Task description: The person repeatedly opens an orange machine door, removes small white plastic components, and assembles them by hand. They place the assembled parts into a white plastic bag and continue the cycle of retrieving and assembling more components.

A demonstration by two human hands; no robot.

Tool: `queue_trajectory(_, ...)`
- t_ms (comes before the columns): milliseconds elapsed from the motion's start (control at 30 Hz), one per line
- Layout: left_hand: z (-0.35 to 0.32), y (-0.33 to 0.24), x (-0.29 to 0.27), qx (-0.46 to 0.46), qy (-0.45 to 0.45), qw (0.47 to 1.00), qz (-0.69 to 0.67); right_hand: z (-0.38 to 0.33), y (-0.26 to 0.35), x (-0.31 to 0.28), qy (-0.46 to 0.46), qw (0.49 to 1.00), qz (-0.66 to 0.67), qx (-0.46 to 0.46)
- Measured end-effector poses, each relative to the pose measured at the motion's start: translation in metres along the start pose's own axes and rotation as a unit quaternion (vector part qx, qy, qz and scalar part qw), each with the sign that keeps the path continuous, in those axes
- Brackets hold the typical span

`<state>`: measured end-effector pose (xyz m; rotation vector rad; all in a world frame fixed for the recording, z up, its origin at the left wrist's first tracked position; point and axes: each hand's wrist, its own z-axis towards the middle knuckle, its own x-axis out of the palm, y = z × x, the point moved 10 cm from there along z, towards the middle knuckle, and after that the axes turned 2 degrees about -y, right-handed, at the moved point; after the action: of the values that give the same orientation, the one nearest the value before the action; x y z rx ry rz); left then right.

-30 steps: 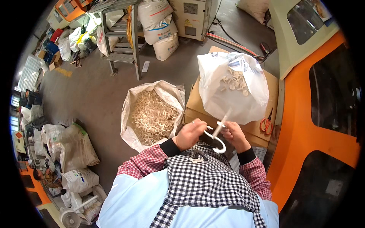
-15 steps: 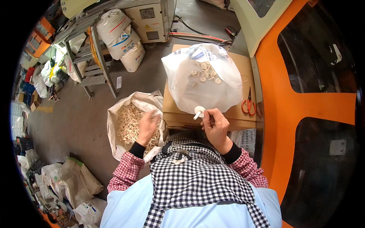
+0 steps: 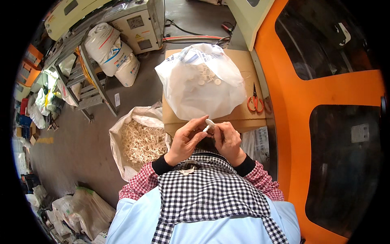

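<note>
Above my lap, in front of the cardboard-topped box, both my hands meet at one small white plastic part (image 3: 209, 124) with a round disc and a short stem. My right hand (image 3: 229, 140) is closed, pinching the disc end between thumb and fingers. The thumb and forefinger of my left hand (image 3: 187, 140) come around the stem side of it; the exact contact there is too small to make out. Just beyond my hands stands a translucent white plastic bag (image 3: 199, 93), with several similar disc-ended parts (image 3: 209, 77) showing inside.
Left of the box (image 3: 178, 124), an open woven sack (image 3: 118, 138) holds thin off-white plastic scraps (image 3: 142, 140). Orange-handled scissors (image 3: 255, 103) lie on the box's right side. An orange machine (image 3: 292, 93) rises at the right. Full white sacks (image 3: 111, 53) lean by a metal step ladder (image 3: 95, 77).
My left hand has moved from over the woven sack across to the right hand, at the white part. The right hand keeps its hold on that part. The whole view has shifted slightly.
</note>
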<state>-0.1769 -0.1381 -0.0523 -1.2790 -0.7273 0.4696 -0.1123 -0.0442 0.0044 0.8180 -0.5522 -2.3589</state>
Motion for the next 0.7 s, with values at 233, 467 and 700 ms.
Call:
queue_trajectory(233, 0.006, -0.013, 0.008, 0.088, -0.013, 0.985, 0.15, -0.009, -0.014, -0.011, -0.019, 0.998, 0.006, 0.055)
queue_trajectory(467, 0.017, 0.026, 0.009, -0.087, -0.039, 0.992, -0.082, -0.016, -0.051, -0.006, -0.002, 0.973, 0.065, 0.221)
queue_trajectory(700, 0.018, 0.062, 0.011, -0.249, -0.036, 0.937, -0.242, -0.04, -0.09, 0.014, 0.042, 0.888, 0.235, 0.394)
